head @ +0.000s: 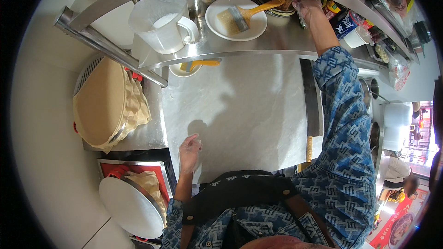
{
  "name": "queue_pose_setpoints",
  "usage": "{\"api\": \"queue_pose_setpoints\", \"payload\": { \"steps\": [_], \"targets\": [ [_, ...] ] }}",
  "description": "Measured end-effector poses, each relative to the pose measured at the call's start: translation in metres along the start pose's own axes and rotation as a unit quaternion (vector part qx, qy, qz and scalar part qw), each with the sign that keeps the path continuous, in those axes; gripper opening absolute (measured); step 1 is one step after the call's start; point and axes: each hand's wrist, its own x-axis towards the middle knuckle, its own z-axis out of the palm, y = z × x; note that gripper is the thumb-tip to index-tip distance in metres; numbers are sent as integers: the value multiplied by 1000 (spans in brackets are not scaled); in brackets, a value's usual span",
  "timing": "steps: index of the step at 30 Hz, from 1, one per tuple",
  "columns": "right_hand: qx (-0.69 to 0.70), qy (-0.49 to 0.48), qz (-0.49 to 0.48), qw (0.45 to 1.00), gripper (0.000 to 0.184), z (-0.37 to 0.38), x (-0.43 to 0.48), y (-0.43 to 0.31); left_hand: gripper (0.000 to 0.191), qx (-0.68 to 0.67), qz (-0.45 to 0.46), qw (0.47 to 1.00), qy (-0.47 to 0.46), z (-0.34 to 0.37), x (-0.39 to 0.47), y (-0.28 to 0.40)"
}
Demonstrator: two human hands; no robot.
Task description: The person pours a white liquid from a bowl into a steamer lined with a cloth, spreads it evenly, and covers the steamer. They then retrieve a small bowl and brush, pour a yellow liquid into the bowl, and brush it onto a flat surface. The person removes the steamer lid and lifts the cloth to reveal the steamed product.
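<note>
My left hand (190,153), in a clear plastic glove, hovers at the near left part of the pale worktop (256,103) with its fingers partly curled and nothing seen in it. Up on the steel shelf (287,43), my right hand (306,5), gloved too, reaches in beside a dark pot (287,1) on stacked plates. Its fingertips are partly hidden, so its hold is unclear. Left of it, a wide brush with a yellow handle (244,17) lies on a white plate (214,17). A plastic measuring jug (161,24) holding something white stands further left.
Below the shelf, a small brush (199,63) rests on a small dish (180,72). Cloth-lined round steamer (100,103) at left; round lid (131,207) below it. Packets (346,24) and a white tub (356,38) crowd the shelf's right. Another person (398,176) is at far right.
</note>
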Motion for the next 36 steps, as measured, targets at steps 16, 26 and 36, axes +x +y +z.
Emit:
{"api": "queue_pose_setpoints", "payload": {
  "steps": [16, 26, 36],
  "targets": [
    [102, 169, -124, 972, 25, 4, 9, 0, 37, -6, 3, 1000, -3, 2, -3, -5],
    [539, 91, -64, 835, 15, -42, -40, -88, 37, -6, 21, 999, -37, -3, -4, -9],
    [530, 103, 113, 834, 7, -83, -111, -103, 36, 211, 155, 965, -21, -18, 35, -8]
  ]
}}
